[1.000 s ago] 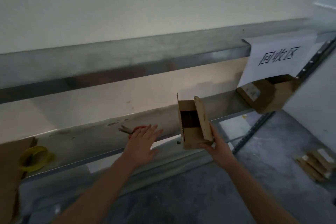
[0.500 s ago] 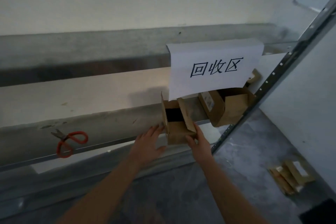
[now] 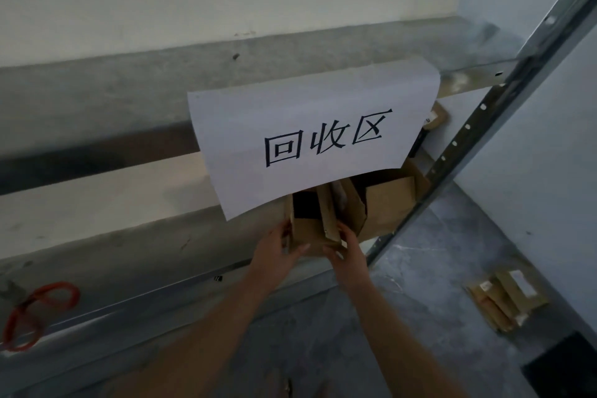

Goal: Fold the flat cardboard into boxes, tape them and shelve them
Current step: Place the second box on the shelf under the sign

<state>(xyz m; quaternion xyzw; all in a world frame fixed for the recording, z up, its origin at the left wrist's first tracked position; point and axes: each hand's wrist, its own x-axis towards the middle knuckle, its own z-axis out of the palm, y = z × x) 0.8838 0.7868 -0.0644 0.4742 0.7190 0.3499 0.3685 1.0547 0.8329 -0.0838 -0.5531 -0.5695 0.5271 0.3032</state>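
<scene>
Cardboard box (image 3: 307, 232), top hidden behind sign (image 3: 310, 126)

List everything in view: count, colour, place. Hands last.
shelf: 1, grey metal, runs left to right
post: 1, grey metal, at the shelf's right end
sign: 1, white with black characters, hangs above the boxes
small box: 1, brown, open, under the sign at the shelf front
second box: 1, brown, right of the small box
scissors: 1, red handles, far left on the shelf
flat cardboard: small stack, brown, floor at right
left hand: grips the small box's left side
right hand: grips its right flap
</scene>
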